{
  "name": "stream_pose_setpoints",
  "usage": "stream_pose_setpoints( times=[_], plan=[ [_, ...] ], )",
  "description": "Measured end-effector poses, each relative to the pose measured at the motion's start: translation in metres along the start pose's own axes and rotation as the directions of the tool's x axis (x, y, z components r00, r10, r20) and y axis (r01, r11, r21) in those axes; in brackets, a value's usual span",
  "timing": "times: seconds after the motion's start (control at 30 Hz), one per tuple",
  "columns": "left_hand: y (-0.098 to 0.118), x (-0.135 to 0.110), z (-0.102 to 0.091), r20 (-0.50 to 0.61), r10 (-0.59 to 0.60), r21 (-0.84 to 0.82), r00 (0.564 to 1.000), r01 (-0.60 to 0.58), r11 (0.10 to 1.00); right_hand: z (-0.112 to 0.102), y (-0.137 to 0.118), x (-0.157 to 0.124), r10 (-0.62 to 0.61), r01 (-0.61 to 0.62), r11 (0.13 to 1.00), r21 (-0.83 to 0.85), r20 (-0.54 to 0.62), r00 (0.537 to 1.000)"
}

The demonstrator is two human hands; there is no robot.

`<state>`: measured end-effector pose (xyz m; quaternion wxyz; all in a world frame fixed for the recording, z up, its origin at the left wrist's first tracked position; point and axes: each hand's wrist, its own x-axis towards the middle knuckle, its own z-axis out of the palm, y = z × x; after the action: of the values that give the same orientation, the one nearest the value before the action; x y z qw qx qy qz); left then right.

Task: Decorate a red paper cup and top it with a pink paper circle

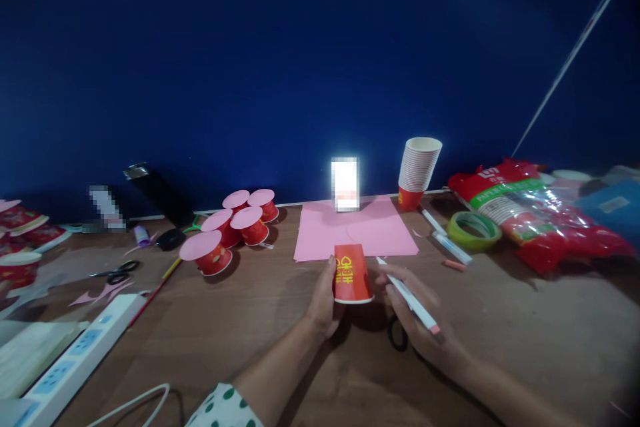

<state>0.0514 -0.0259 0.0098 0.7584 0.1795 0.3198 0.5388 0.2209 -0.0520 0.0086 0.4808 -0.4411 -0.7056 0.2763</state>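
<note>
A red paper cup with yellow lettering is upside down, its white rim toward me. My left hand grips it from the left side. In my right hand is a white marker with a pinkish end; its tip points up and left, apart from the cup. Beneath that hand, black scissor handles partly show on the table. Pink paper sheets lie just beyond the cup.
Several red cups topped with pink discs stand left. A cup stack, green tape roll and red plastic bag of cups are right. A power strip, scissors and black bottle lie left.
</note>
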Motion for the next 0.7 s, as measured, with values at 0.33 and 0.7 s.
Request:
stream_pose_setpoints(
  times=[0.33, 0.7],
  plan=[
    [-0.0033, 0.0029, -0.0086, 0.034, 0.018, 0.050, 0.999, -0.019, 0.999, 0.0010, -0.0018, 0.0009, -0.008, 0.007, 1.000, -0.023, -0.009, 1.000],
    [-0.0043, 0.0046, -0.0101, 0.031, 0.012, 0.043, 0.999, -0.013, 0.999, 0.0018, 0.0040, 0.0026, -0.048, 0.047, 0.999, -0.019, -0.026, 0.999]
  ],
)
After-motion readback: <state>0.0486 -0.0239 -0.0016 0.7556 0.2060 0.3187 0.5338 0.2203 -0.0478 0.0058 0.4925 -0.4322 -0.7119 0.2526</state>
